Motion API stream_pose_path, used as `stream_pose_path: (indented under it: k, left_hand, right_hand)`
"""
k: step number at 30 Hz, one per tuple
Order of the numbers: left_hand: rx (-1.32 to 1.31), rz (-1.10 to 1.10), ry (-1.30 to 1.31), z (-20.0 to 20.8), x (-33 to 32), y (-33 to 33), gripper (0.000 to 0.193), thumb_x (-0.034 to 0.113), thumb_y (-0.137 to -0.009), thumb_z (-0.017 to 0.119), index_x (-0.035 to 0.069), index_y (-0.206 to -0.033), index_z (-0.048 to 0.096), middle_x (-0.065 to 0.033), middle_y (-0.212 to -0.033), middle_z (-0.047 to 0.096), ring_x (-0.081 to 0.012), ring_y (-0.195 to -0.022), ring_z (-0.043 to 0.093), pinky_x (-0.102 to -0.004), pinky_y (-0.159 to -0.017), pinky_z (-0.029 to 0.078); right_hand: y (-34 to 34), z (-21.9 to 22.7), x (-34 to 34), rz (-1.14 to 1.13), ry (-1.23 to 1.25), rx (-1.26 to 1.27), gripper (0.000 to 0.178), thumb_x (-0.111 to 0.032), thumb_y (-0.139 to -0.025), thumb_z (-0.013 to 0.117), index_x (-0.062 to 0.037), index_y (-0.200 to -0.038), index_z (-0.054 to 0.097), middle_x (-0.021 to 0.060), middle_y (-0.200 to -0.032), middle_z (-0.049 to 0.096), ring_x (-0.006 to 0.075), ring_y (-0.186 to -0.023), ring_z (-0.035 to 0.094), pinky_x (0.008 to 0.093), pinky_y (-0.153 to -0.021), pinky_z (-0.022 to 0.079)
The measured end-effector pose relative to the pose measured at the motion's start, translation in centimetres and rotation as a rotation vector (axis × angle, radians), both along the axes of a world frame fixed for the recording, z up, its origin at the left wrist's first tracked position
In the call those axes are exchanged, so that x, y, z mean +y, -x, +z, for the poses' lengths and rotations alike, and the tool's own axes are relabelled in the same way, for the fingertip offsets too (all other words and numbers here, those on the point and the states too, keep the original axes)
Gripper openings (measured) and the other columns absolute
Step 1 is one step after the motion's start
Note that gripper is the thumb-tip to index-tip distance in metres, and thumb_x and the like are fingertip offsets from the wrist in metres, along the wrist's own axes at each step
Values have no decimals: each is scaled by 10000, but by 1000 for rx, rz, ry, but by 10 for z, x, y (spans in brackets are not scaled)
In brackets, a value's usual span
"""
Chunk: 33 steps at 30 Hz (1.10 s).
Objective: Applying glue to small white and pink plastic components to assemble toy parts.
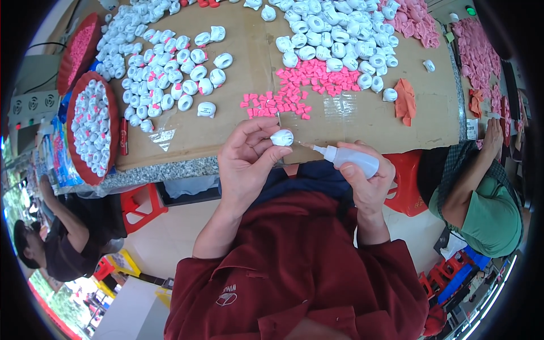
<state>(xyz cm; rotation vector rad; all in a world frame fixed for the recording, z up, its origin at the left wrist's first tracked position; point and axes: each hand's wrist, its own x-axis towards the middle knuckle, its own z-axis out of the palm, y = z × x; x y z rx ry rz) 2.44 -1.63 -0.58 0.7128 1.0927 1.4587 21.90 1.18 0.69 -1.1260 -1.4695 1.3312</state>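
My left hand (249,157) pinches a small white rounded piece (282,137) with dark lines, pointed at one end, between thumb and fingers. A thin metallic pin-like thing (279,118) sticks up by those fingers; whether the hand holds it I cannot tell. My right hand (371,180) is wrapped round a translucent white squeeze bottle (357,160), tilted so that its narrow brownish nozzle points left at the piece. A short gap seems to lie between the tip and the piece. Just beyond my hands, small pink pieces (271,105) lie scattered on the cardboard-covered table (218,133).
White pieces (334,34) are heaped at the far right; others with pink bits (170,68) lie left. A red tray (118,130) holds more. An orange glove-like scrap (404,102) and a red marker (124,136) lie nearby. People sit on both sides; red stools (405,184) stand below.
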Motion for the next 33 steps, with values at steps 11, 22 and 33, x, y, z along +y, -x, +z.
stream_pose_path:
  k: [11,22,33]
  left_hand:
    - [66,-36,-51,-2,-7,2,271,-155,-719,584,-67,-975,575,-118,-1064,493,-189,-978,554,-292,-850,486]
    - [25,-121,1,-4,-13,-4,259,-113,-758,574,-50,-1009,564,-130,-1076,536,-170,-944,562,-257,-810,476]
    - [-29,-170,39,-2,-13,-16,247,-114,-766,562,-56,-1006,557,-131,-1056,540,-189,-904,582,-272,-780,496]
  right_hand:
    - [3,-3,17,-85,28,40,370,20,-686,663,32,-1038,552,71,-944,591,141,-869,552,252,-769,431]
    - [10,-1,39,-79,-153,-239,286,2,-741,616,-22,-1024,580,46,-934,594,132,-839,541,260,-737,420]
    - [1,-9,61,-28,-637,-708,281,72,-738,519,-26,-989,597,119,-917,578,267,-818,575,317,-697,459]
